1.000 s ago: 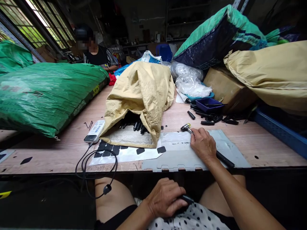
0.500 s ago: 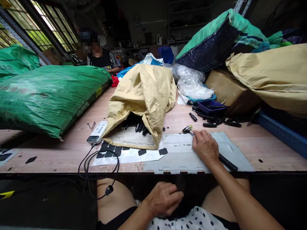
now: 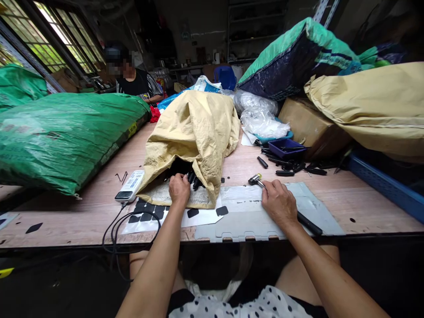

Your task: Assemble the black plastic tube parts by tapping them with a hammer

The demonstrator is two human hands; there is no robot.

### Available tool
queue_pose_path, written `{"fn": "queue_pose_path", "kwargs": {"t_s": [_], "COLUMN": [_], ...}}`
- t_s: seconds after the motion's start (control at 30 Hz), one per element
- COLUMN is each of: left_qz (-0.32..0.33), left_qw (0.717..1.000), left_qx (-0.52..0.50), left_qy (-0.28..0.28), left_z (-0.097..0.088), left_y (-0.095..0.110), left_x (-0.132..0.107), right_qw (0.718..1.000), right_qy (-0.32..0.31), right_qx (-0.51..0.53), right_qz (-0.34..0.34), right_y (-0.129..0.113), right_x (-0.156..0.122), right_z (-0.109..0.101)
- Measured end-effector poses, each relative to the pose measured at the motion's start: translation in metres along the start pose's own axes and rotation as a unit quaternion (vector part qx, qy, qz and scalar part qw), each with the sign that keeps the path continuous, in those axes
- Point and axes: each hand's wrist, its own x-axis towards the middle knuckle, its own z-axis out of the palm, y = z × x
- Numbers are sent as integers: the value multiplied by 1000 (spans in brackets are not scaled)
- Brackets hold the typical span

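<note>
Wood-topped workbench (image 3: 82, 212), heavily crowded. Green sack (image 3: 66, 132) lies at ten o'clock. Tan sack (image 3: 195, 128) slumps at twelve, its mouth toward the seated person. Grey mat (image 3: 251, 218) sits at the near edge, between one and three o'clock.

Left hand (image 3: 179, 188) is at the sack mouth, fingers curled down among the black pieces (image 3: 194, 179); I cannot tell whether it grips one. Right hand (image 3: 279, 204) rests on the mat, closed round the shaft of the small hammer (image 3: 255, 179).

Risks, as judged:
- The sack's upper fold overhangs its mouth and could sag onto the hand or spill loose pieces across the bench.
- The hammer head lies near the sack's corner, so a careless lift could catch the fabric.
- The cable (image 3: 114, 218) loops over the edge at seven o'clock and could snag a knee.

Not verifiable: the left fingertips, the shape and number of pieces inside the sack, and the shaft under the palm. A second person (image 3: 135, 79) at eleven o'clock is partly hidden behind the green sack.
</note>
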Motion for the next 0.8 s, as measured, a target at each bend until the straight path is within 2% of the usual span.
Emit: {"fn": "queue_pose_path", "kwargs": {"t_s": [0.07, 0.2, 0.27, 0.33, 0.4, 0.43, 0.5, 0.53, 0.57, 0.6, 0.67, 0.73, 0.8], "left_qz": [4, 5, -12, -10, 73, 154, 338, 392, 415, 416, 374, 331, 309], "left_qw": [1000, 1000, 999, 987, 960, 944, 906, 891, 885, 887, 904, 915, 916], "left_qx": [11, 13, -17, -84, -162, -194, -227, -224, -211, -193, -159, -151, -163], "left_qy": [-26, -24, 26, 133, 216, 218, 115, 51, -8, -59, -134, -178, -198], "left_z": [2, -5, -13, -22, -28, -29, -26, -23, -18, -12, -1, 6, 10], "left_y": [-5, -17, -22, -20, -10, -2, 19, 30, 40, 49, 61, 66, 66], "left_x": [0, -10, -22, -43, -76, -95, -129, -143, -153, -159, -160, -154, -148], "right_qw": [1000, 1000, 1000, 1000, 1000, 1000, 1000, 1000, 1000, 1000, 1000, 1000, 1000], "right_qy": [-2, -3, -3, -3, -3, -1, 3, 4, 3, 3, 1, 0, -4], "right_qx": [-2, -1, 2, 1, -1, -1, 0, 0, 0, 0, 2, 2, -1], "right_qz": [0, 1, 2, 2, 1, 2, 4, 6, 7, 8, 10, 11, 10], "right_y": [0, 0, 0, -1, -1, 0, 0, 0, 1, 1, 1, 0, 1], "right_x": [0, 0, 0, 0, 0, 0, -1, -1, -1, -1, -2, -2, -1], "right_z": [-1, -1, -1, -1, -1, 0, 0, 1, 1, 2, 2, 3, 3]}}
